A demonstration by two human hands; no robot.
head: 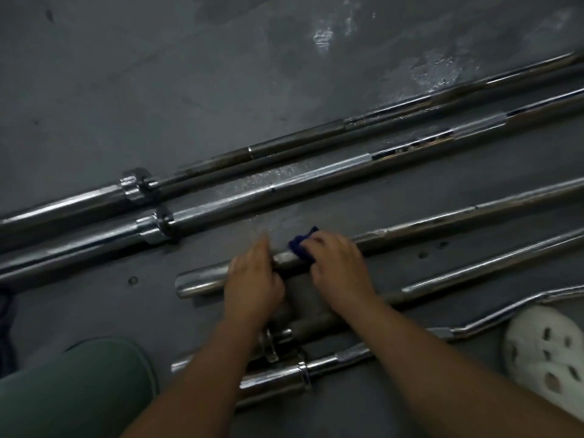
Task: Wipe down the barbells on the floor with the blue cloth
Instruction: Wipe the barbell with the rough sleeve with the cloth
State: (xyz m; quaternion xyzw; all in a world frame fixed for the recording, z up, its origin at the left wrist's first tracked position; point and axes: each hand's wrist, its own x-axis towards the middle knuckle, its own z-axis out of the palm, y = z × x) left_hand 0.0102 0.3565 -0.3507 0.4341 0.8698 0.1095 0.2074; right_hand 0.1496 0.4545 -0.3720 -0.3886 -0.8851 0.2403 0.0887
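Several steel barbells lie side by side on the dark floor, running from lower left to upper right. My left hand (252,279) grips the middle bar (442,219) close to its near end. Just to its right, my right hand (339,267) presses the blue cloth (301,246) around the same bar; only a dark blue fold shows beyond my fingers. Two long bars with collars (316,178) lie farther out. A thinner bar (474,273) and a curl bar (331,358) lie closer to me, partly hidden under my forearms.
The grey floor (189,74) shows wet, shiny patches at the upper right. My knee in green trousers (72,393) is at the lower left, and a white perforated clog (550,352) is at the lower right, beside the curl bar's bend.
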